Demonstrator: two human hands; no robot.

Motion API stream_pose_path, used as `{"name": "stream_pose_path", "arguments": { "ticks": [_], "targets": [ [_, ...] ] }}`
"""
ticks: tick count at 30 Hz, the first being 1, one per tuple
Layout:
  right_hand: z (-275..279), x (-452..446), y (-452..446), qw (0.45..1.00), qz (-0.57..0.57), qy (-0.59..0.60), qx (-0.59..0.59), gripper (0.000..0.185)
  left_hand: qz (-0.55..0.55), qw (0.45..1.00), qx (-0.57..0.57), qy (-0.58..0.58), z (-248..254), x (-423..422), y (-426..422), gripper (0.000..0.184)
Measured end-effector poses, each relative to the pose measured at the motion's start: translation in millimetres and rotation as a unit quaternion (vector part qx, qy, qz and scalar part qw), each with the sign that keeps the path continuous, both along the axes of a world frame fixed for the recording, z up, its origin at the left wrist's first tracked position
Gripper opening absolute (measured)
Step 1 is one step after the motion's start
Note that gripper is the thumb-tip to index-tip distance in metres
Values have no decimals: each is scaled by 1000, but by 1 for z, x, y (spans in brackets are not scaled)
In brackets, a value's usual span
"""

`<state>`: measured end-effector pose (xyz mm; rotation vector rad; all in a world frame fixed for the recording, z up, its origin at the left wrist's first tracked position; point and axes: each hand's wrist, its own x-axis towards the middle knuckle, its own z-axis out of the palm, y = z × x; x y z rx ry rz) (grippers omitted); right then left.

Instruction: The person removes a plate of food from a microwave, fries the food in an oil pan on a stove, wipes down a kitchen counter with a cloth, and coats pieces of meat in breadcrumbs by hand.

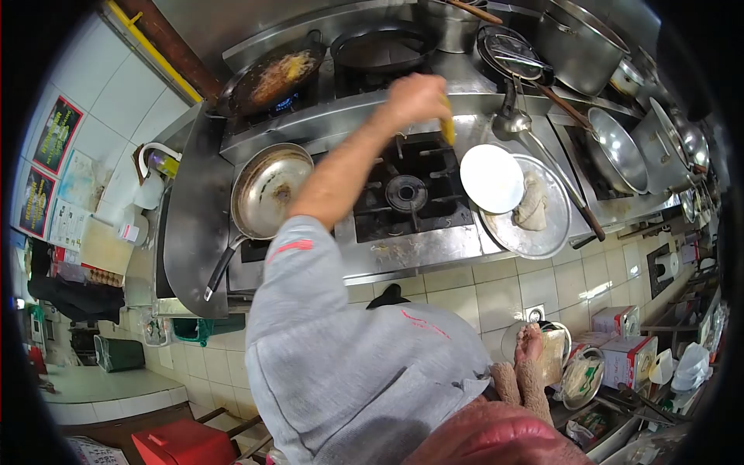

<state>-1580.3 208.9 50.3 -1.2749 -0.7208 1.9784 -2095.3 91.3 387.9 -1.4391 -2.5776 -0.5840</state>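
R hand: can't tell. 1 bare burner (406, 193) lies just nearer than a slim yellow item (447, 128), long axis near-to-far, gripped in curled L hand (418, 98), the closer hand; beyond, far L, 1 pan (242, 94) w/ frying food (280, 79).

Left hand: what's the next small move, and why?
Probably ease the left hand and its yellow item toward the far-left pan: blue flame shows under it and food lies inside, while the bare front burner shows no flame. The item is too blurred to identify.
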Motion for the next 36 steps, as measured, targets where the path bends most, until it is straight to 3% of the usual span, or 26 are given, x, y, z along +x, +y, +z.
{"name": "stream_pose_path", "arguments": {
  "ticks": [5,8,13,21,23,25,26,28,29,31,32,34,35,36],
  "targets": [
    [-4,-22,0,998,50,27,5,8,66,997,11,42,79,-105,-99,34],
    [16,-52,-14,999,31,29,10,13,108,985,4,133,94,-166,-134,31],
    [7,-77,-26,999,36,24,22,18,178,962,-40,203,53,-254,-165,29],
    [9,-78,-61,1000,-3,-7,7,11,242,944,155,163,-67,-303,-191,30],
    [10,-74,-67,1000,-3,-14,9,11,251,955,115,111,-81,-314,-194,34],
    [11,-70,-70,999,13,41,21,10,306,950,-23,60,-90,-330,-194,36],
    [11,-67,-70,999,14,41,23,10,307,950,-22,59,-84,-318,-195,36],
    [11,-61,-67,999,13,52,13,10,363,881,125,275,-51,-261,-192,38],
    [12,-57,-66,999,14,50,16,10,365,881,127,273,-40,-235,-194,38],
    [13,-48,-64,999,28,30,5,9,244,869,301,308,-26,-173,-204,40],
    [9,-42,-62,999,30,36,10,8,202,891,370,170,-24,-124,-205,36],
    [-2,-30,-56,998,48,35,14,8,102,875,470,-61,-51,-14,-198,30],
    [-6,-21,-55,997,62,34,15,7,69,893,435,-96,-71,37,-197,27],
    [-10,-15,-53,997,76,31,14,7,23,941,303,-148,-91,76,-204,29]
  ]
}}
